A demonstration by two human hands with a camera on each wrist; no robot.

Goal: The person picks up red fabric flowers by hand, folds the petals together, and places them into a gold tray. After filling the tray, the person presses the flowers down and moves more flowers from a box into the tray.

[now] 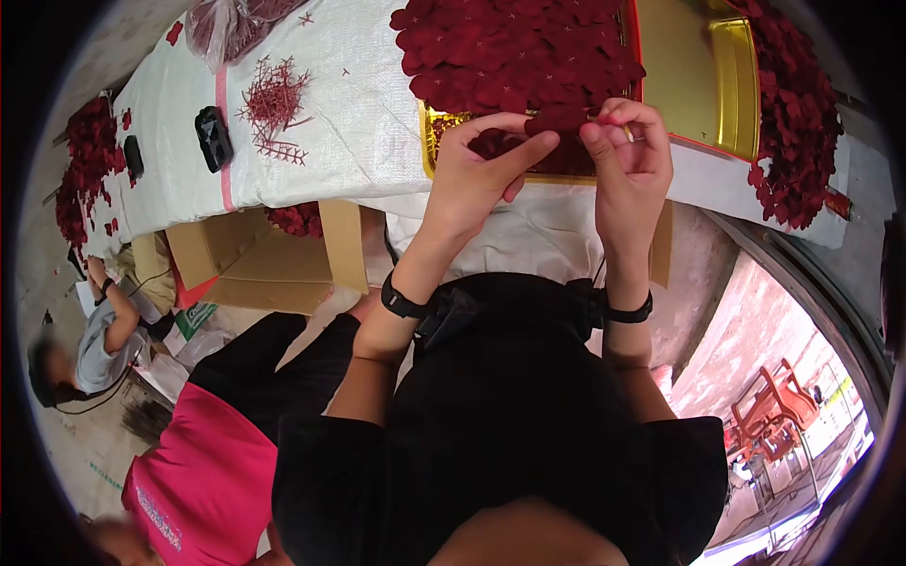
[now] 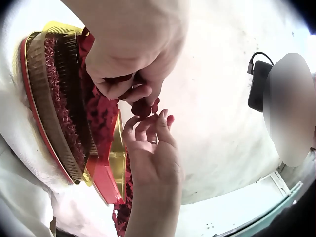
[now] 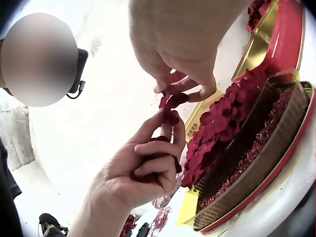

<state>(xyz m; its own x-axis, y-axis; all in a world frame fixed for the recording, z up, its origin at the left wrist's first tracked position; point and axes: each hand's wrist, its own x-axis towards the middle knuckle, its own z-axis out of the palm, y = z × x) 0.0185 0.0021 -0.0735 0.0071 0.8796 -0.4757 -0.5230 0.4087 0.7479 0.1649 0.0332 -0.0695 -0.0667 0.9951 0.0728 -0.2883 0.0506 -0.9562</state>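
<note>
Dark red cloth petal pieces (image 3: 157, 160) lie in my left hand (image 1: 483, 177), its fingers curled round them. Between thumb and fingertips it also pinches a dark red petal piece (image 1: 559, 119), held up towards the other hand. My right hand (image 1: 634, 174) faces it, thumb and fingertips pinched at that piece's edge, and wears a ring (image 2: 154, 142). Both hands are over the near edge of a gold plastic tray (image 1: 429, 156) heaped with dark red petal pieces (image 1: 514, 57). Inside the tray's near side, small red stem-like bits (image 3: 256, 143) show in the right wrist view.
Right of the tray stands a red box with a gold inside (image 1: 698, 75); more petals (image 1: 797, 123) lie beyond. On the white-covered table (image 1: 349, 141) are a pile of red sprigs (image 1: 274, 99) and a black object (image 1: 213, 139). A cardboard box (image 1: 264, 259) and other people are at left.
</note>
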